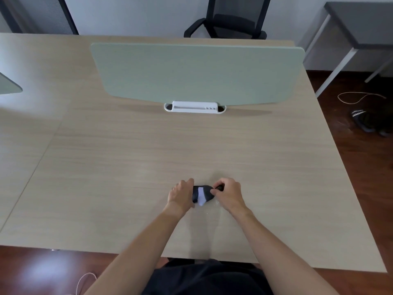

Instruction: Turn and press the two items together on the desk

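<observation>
A small dark sock bundle with a white band (202,195) lies on the light wooden table (127,167), near its front edge. My left hand (180,195) holds its left end, fingers curled round the fabric. My right hand (228,193) pinches the dark right end between thumb and fingers. The bundle's ends are hidden under both hands.
A pale green divider panel (197,73) stands across the table's far half in a white clip base (194,107). A black office chair (229,20) sits beyond it. A grey side table (359,26), slippers (370,122) and a cord (359,96) are at the right on the floor.
</observation>
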Tool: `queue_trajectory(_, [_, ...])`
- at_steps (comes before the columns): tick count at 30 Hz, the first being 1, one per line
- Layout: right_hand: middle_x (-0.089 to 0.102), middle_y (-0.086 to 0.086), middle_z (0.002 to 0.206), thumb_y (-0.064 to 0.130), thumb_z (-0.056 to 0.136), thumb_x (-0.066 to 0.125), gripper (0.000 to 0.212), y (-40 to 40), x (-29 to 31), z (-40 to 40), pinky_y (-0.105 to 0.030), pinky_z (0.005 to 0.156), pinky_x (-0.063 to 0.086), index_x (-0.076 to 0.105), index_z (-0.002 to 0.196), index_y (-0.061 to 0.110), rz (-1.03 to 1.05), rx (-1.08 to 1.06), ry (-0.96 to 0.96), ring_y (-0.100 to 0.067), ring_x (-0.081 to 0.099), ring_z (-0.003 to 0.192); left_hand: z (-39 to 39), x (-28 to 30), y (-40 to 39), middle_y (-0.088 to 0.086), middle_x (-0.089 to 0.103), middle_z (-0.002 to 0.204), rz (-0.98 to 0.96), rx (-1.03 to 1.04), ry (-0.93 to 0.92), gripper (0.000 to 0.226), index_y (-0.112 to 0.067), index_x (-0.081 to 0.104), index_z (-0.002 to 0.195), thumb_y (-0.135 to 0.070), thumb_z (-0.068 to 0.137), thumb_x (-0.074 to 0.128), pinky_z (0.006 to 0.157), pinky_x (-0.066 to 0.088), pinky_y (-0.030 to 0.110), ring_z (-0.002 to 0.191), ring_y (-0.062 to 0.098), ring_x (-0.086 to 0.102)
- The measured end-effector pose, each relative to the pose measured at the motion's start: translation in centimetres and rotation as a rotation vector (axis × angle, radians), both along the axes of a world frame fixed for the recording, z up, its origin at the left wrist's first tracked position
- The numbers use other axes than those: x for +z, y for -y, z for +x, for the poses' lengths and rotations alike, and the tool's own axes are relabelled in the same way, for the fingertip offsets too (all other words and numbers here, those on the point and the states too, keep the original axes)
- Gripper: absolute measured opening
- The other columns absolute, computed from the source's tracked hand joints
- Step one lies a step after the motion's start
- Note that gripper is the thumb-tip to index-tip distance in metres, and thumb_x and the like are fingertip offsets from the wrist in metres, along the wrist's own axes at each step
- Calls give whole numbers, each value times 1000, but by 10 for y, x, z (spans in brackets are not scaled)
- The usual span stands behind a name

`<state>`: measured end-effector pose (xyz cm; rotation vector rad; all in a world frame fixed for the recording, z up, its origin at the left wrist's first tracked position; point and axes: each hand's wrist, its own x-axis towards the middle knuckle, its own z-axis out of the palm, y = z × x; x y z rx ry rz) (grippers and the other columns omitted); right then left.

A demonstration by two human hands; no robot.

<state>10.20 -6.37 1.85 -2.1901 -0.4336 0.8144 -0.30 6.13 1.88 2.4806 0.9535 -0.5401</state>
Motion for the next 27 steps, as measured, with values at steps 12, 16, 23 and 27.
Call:
queue_trajectory(12, [67, -7, 71, 12, 76, 75, 8, -9, 10, -19, -20, 53, 51, 67, 75, 8, 119, 14, -31, -21, 67, 63, -7, -2, -7, 9, 63, 104, -99, 55, 98, 55, -9, 55, 108, -13, 63, 87, 71, 52, 38, 94, 32, 64])
queue_trajectory(16, [62, -1, 67, 10, 77, 73, 8, -6, 7, -13, -26, 59, 51, 66, 73, 8, 87, -22, 54, -17, 61, 66, -9, -2, -9, 8, 60, 107, -123, 60, 86, 57, -10, 55, 109, -12, 61, 86, 70, 51, 38, 95, 32, 62])
queue_trajectory(23, [60, 0, 65, 2, 76, 68, 16, 22, 12, 14, -11, 56, 39, 61, 65, 11, 52, -194, 145, -13, 53, 65, -12, -7, -5, 11, 55, 116, -132, 100, 73, 51, -13, 50, 112, -5, 69, 76, 76, 50, 40, 101, 32, 58])
queue_trajectory(27, [70, -2, 72, 5, 74, 64, 9, 5, 19, -5, -18, 61, 47, 69, 75, 13, 151, -261, 28, -16, 65, 68, -10, -6, 13, 5, 44, 120, -131, 316, 116, 77, -14, 46, 120, -44, 60, 82, 89, 46, 36, 113, 27, 47])
